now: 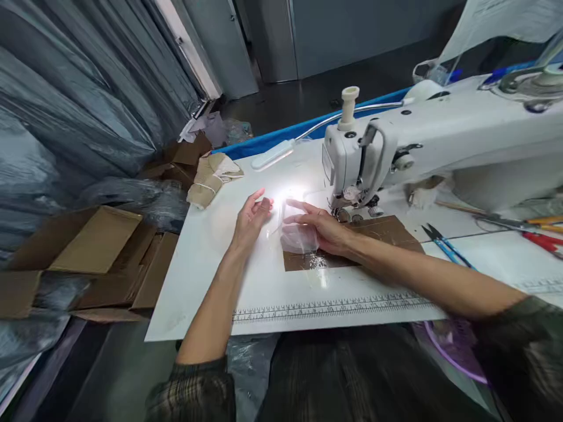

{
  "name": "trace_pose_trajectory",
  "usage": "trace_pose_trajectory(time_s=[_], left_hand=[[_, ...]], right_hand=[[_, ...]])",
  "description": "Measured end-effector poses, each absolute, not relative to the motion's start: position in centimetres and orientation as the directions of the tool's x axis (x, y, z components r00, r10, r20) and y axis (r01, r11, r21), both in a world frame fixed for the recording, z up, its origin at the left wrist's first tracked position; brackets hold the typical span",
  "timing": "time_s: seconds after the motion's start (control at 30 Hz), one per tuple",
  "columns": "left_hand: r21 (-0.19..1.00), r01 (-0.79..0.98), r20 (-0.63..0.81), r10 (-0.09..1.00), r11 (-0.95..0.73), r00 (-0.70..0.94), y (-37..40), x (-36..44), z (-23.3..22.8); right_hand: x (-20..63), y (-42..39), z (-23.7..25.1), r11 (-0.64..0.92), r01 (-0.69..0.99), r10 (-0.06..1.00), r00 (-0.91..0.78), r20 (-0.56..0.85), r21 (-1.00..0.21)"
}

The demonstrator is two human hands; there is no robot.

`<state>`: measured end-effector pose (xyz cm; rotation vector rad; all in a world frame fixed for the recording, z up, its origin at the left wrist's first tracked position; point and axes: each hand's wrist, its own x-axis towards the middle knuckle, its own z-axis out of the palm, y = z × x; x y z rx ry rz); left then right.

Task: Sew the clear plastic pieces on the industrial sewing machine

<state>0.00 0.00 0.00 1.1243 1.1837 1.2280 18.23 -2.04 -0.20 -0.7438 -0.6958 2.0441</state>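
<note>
Over the white sewing table, my left hand (pixel 253 220) is raised with its fingers loosely bent and apart. Nothing shows in it, and lamp glare washes out its fingertips. Facing it, my right hand (pixel 325 230) has a small, clear plastic piece (pixel 301 239) among its fingers, partly see-through over the lower ones. Beneath that hand lies a flat brown sheet (pixel 391 231), which reaches right to below the needle area of the white sewing machine (pixel 352 158). A shiny crumpled patch rests on the sheet's front edge.
A lit lamp (pixel 275 155) sits behind my hands. Blue-handled snips (pixel 446 243) and red-handled pliers (pixel 543 240) lie at the right. A folded beige cloth (pixel 211 179) is at the left corner. A printed ruler (pixel 325 309) runs along the front edge; an opened cardboard box (pixel 97 252) stands left.
</note>
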Motion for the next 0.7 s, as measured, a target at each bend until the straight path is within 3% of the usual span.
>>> trace_pose_trajectory(time_s=[0.1,0.17,0.33,0.4,0.5,0.57,0.63,0.7], left_hand=[[0.943,-0.292,-0.099,0.972,0.160,0.213,-2.1,2.7,-0.3],[0.898,-0.380,-0.122,0.955,0.222,0.272,-3.2,4.2,-0.7],[0.879,-0.402,-0.192,0.962,0.256,0.193,-4.4,6.3,-1.5],[0.892,-0.394,-0.190,0.975,0.222,0.118,-4.4,6.5,-1.6],[0.916,-0.365,-0.181,0.984,0.166,-0.006,-4.1,6.7,-1.6],[0.929,-0.329,-0.201,0.978,0.170,-0.062,-3.9,6.7,-1.7],[0.936,-0.303,-0.214,0.973,0.180,-0.084,-3.9,6.7,-1.8],[0.944,-0.289,-0.191,0.978,0.160,-0.082,-4.0,6.7,-2.0]], right_hand=[[19.5,-3.6,0.1,-0.457,-0.578,0.859,-0.484,-0.167,-0.676],[20.1,-4.4,-0.1,-0.430,-0.608,0.875,-0.462,-0.142,-0.667],[20.5,-5.6,-1.9,-0.332,-0.632,0.936,-0.309,-0.165,-0.700],[20.7,-6.1,-2.4,-0.344,-0.578,0.928,-0.330,-0.174,-0.740],[22.3,-7.5,-2.4,-0.279,-0.338,0.897,-0.426,-0.118,-0.899],[24.9,-8.8,-2.2,-0.018,-0.039,0.912,-0.410,0.000,-0.999],[28.4,-10.1,-2.0,0.273,0.314,0.932,-0.323,0.168,-0.909],[32.5,-11.2,-2.0,0.365,0.586,0.930,-0.205,0.304,-0.723]])
